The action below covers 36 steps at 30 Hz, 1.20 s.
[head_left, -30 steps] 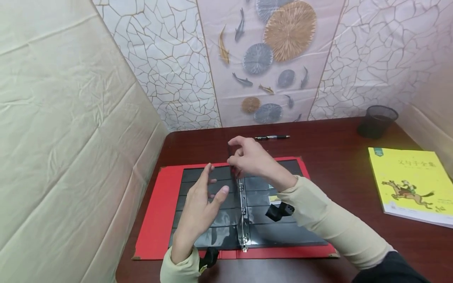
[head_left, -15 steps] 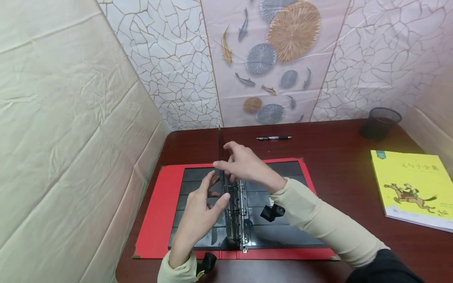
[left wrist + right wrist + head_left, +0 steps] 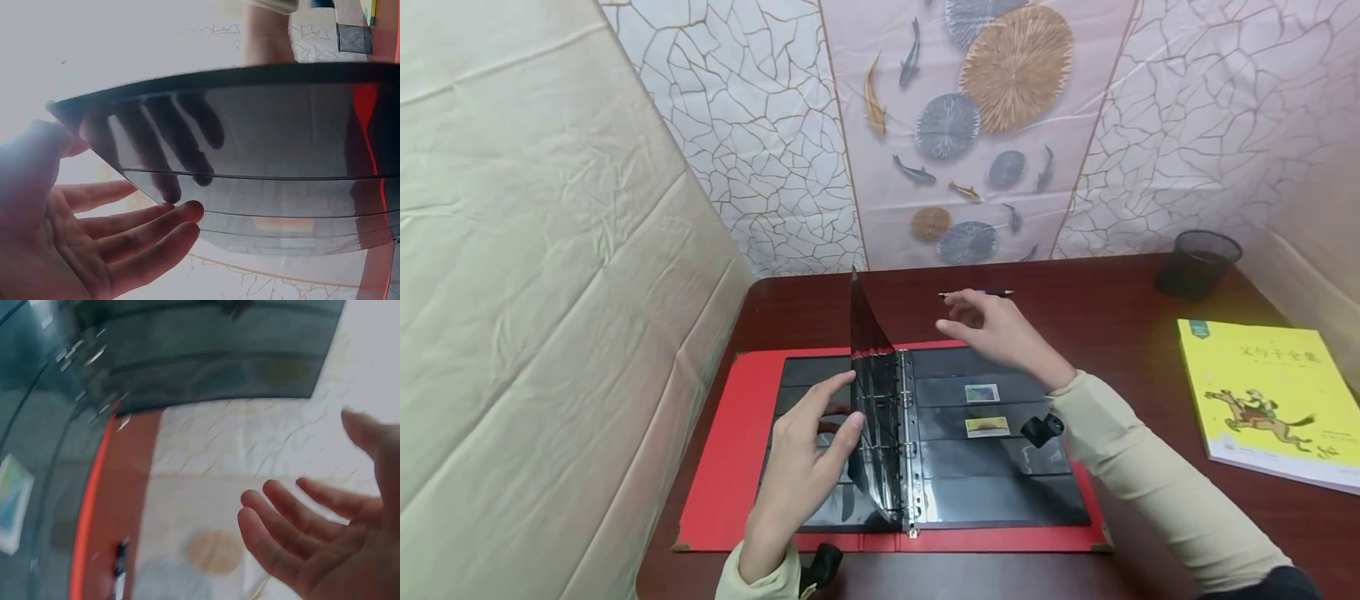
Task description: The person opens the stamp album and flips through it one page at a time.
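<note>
A red ring-binder stamp album (image 3: 703, 483) lies spread on the table. One of its black pocket pages (image 3: 874, 417) stands nearly upright from the rings, leaning left. My left hand (image 3: 808, 467) is at that page's left side, fingers spread and relaxed; in the left wrist view the fingertips (image 3: 194, 212) are right at the page edge and the page mirrors them. My right hand (image 3: 1000, 329) hovers over the top of the right-hand page, fingers loosely bent around nothing. Two stamps, one blue-green (image 3: 982, 392) and one yellow (image 3: 987, 427), sit in the strips of the right page.
A pen (image 3: 998, 292) lies behind the album, partly covered by my right hand. At the right is a yellow book (image 3: 1270, 400) with a horse drawing. A black mesh pen cup (image 3: 1198, 265) stands in the back right corner. Fabric-covered walls enclose the table.
My right hand has let go of the page and moved right, after bringing the page up and leftward. The two stamps now show fully. My left hand has shifted slightly left and down.
</note>
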Tool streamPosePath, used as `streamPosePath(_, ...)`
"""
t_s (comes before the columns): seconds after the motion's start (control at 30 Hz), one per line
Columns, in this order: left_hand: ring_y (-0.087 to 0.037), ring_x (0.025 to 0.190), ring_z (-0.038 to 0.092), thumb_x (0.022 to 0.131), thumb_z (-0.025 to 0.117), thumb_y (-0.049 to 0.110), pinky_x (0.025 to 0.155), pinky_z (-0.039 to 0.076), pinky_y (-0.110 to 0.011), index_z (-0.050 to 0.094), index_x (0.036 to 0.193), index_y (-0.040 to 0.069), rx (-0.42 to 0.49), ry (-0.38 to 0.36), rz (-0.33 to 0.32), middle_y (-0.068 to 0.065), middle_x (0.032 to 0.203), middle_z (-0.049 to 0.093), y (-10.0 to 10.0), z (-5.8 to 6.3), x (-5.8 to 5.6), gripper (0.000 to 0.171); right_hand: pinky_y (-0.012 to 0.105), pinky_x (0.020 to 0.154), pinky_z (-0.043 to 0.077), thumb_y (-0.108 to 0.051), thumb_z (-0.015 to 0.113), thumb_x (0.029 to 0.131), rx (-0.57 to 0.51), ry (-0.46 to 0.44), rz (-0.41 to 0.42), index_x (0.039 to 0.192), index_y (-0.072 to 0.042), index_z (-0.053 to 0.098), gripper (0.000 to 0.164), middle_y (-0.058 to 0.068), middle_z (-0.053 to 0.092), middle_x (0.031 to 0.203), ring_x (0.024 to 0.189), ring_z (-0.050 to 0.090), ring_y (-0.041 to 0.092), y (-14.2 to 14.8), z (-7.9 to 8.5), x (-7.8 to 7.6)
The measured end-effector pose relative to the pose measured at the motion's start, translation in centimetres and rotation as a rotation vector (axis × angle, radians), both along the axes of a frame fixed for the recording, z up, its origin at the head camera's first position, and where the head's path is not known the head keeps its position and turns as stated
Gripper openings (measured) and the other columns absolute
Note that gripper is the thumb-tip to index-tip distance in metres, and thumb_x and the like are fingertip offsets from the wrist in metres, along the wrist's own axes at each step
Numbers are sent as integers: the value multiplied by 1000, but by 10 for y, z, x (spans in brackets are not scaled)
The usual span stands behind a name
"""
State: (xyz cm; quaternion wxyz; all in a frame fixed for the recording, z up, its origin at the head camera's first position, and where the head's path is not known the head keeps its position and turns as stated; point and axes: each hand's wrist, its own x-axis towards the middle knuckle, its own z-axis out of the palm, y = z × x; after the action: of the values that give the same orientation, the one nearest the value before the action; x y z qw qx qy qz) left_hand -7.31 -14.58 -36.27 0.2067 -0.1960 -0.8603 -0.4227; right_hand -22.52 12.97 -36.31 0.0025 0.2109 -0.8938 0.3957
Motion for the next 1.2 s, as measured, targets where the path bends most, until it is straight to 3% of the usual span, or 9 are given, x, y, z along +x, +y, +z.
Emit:
streamPosePath(0.23, -23, 111, 67, 101, 58, 15, 79, 59, -41, 61, 138, 6, -13, 17, -8, -10, 142, 58, -7, -2, 9, 38, 59, 105, 40, -36, 70, 97, 107, 18, 75, 149, 1, 44, 69, 23, 49, 146, 134, 47, 39, 29, -39, -12)
streamPosePath(0.43, -20, 105, 67, 98, 58, 16, 79, 58, -42, 55, 143, 7, -24, 4, 3, -7, 145, 55, -16, -6, 15, 46, 62, 108, 36, -31, 75, 93, 193, -37, 96, 154, 0, 37, 77, 24, 39, 154, 140, 39, 41, 49, -66, -20)
streamPosePath(0.6, -22, 102, 67, 93, 64, 21, 79, 58, -47, 50, 148, 10, -16, -53, 63, -8, 143, 57, -24, -9, 19, 58, 64, 108, 34, -28, 79, 89, 264, -101, 90, 155, 0, 35, 84, 27, 34, 157, 142, 35, 45, 63, -84, -25)
streamPosePath(0.8, -25, 101, 67, 91, 67, 23, 82, 56, -54, 45, 151, 10, 16, -110, 113, -9, 137, 60, -35, -15, 22, 65, 65, 110, 32, -33, 85, 82, 309, -186, 35, 156, 5, 29, 100, 30, 34, 155, 140, 35, 47, 79, -100, -30)
streamPosePath(1.0, -28, 98, 66, 90, 68, 23, 82, 55, -56, 45, 150, 7, 21, -137, 186, -14, 138, 59, -43, -22, 25, 66, 63, 109, 34, -31, 90, 77, 339, -208, 41, 152, 13, 28, 107, 35, 38, 150, 135, 40, 48, 85, -109, -29)
streamPosePath(1.2, -25, 92, 68, 91, 70, 25, 73, 56, -44, 46, 150, 8, 16, -167, 252, -14, 138, 58, -50, -30, 26, 66, 62, 107, 38, -27, 91, 76, 364, -225, 37, 151, 13, 29, 105, 35, 39, 149, 133, 42, 47, 85, -112, -25)
